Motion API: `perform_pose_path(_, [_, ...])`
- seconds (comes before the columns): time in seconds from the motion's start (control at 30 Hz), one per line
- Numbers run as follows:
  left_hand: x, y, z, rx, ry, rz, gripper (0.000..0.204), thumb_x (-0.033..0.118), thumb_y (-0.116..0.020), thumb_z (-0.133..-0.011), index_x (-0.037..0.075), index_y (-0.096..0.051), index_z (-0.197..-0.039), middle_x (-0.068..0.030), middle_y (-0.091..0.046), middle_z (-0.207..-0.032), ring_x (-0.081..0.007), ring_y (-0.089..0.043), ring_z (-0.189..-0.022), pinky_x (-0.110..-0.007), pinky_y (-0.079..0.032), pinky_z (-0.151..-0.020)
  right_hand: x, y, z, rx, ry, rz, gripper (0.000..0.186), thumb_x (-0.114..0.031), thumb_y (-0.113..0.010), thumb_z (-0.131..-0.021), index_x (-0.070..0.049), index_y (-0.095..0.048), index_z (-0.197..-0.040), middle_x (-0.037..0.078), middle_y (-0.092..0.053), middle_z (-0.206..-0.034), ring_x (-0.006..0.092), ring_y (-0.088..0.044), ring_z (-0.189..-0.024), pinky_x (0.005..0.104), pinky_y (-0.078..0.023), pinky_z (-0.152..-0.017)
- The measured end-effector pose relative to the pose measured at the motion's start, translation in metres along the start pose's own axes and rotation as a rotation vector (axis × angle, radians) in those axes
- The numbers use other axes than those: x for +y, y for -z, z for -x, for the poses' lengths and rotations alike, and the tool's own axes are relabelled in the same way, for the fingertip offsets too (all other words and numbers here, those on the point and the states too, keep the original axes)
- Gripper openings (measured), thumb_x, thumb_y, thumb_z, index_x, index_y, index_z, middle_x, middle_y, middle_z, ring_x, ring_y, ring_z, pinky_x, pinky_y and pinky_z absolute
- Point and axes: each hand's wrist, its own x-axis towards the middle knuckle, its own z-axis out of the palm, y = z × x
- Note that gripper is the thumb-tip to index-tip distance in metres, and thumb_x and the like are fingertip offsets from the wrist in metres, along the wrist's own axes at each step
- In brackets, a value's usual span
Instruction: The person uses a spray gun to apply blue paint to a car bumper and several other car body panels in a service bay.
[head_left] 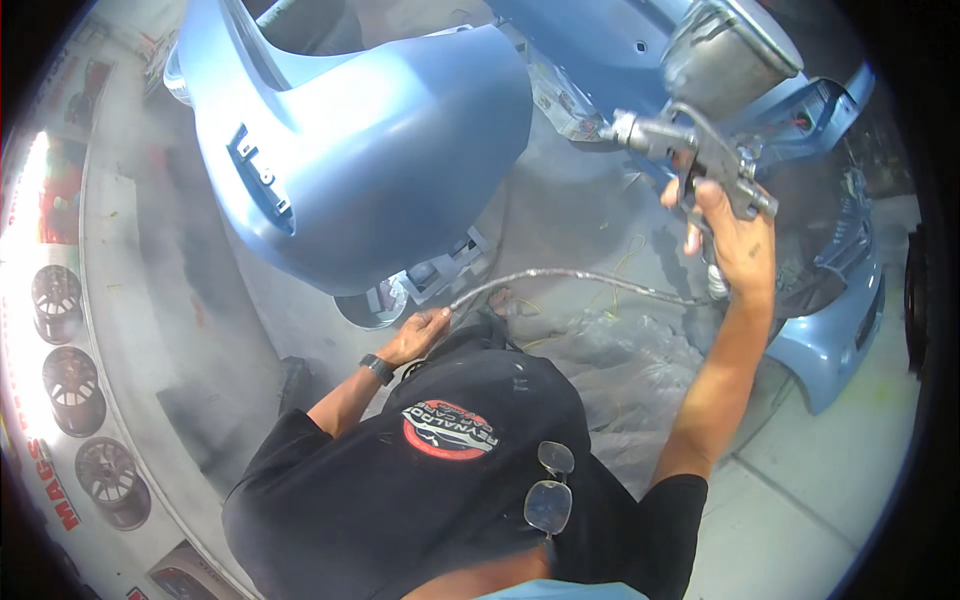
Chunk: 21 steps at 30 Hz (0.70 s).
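My right hand (730, 235) is raised at the right, wrapped round the grip of a metal spray gun (660, 138) topped by a silver cup (730, 60). The nozzle points left. From below the gun a speckled air hose (580, 275) curves down to my left hand (420, 332), whose fingers close on it near my body. Ahead and left of the nozzle is a large light-blue painted bumper panel (370, 140) with a slotted recess. Another blue panel (590, 40) lies behind the gun at the top.
A glossy blue bumper (825, 350) stands at the right, below further blue parts. Under the large panel sit a round container (365, 312) and pale brackets (445, 275). Crumpled plastic sheeting (620, 370) covers floor beside my legs. A wall (135, 280) with wheel pictures runs along the left.
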Motion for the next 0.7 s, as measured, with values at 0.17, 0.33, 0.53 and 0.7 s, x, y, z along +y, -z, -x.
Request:
perform_pose_path(0.17, [0.035,-0.018,-0.010,-0.105,0.136,-0.098,0.052,0.054,-0.046,-0.104,0.008,-0.061,-0.087,0.0039,-0.050,-0.075,-0.0086,-0.043,-0.072,-0.029,-0.039,-0.065,0.013,0.031,-0.038,0.078,-0.075,0.134,0.037,-0.036,-0.072,-0.094,-0.002,-0.071,-0.108,0.002,-0.067,-0.081,0.0065,-0.051,-0.052,0.0231,-0.041,-0.050])
perform_pose_path(0.33, [0.030,-0.037,-0.039,-0.009,0.033,0.131,0.051,0.056,-0.044,-0.104,0.012,-0.059,-0.084,0.0072,-0.041,-0.069,-0.0058,-0.034,-0.063,-0.027,-0.031,-0.056,0.041,0.051,-0.051,0.234,-0.011,0.211,0.036,-0.034,-0.072,-0.094,-0.001,-0.069,-0.108,0.003,-0.068,-0.081,0.0071,-0.052,-0.054,0.0236,-0.044,-0.051])
perform_pose_path(0.53, [0.005,-0.035,-0.040,0.044,0.164,0.097,0.066,0.065,-0.046,-0.099,0.004,-0.071,-0.103,-0.0012,-0.060,-0.081,-0.0115,-0.051,-0.077,-0.030,-0.045,-0.071,0.091,0.058,-0.019,-0.214,-0.205,0.143,0.037,-0.032,-0.074,-0.092,-0.001,-0.068,-0.111,0.004,-0.069,-0.083,0.0081,-0.054,-0.054,0.0246,-0.045,-0.051])
perform_pose_path(0.7, [-0.067,-0.069,-0.022,0.363,0.259,-0.036,0.070,0.071,-0.049,-0.094,0.005,-0.065,-0.076,0.0004,-0.054,-0.070,-0.0126,-0.046,-0.066,-0.030,-0.037,-0.060,0.137,0.058,-0.054,-0.186,-0.186,-0.226,0.057,-0.051,-0.063,-0.096,0.001,-0.063,-0.118,0.011,-0.069,-0.084,0.0124,-0.055,-0.049,0.0251,-0.045,-0.046])
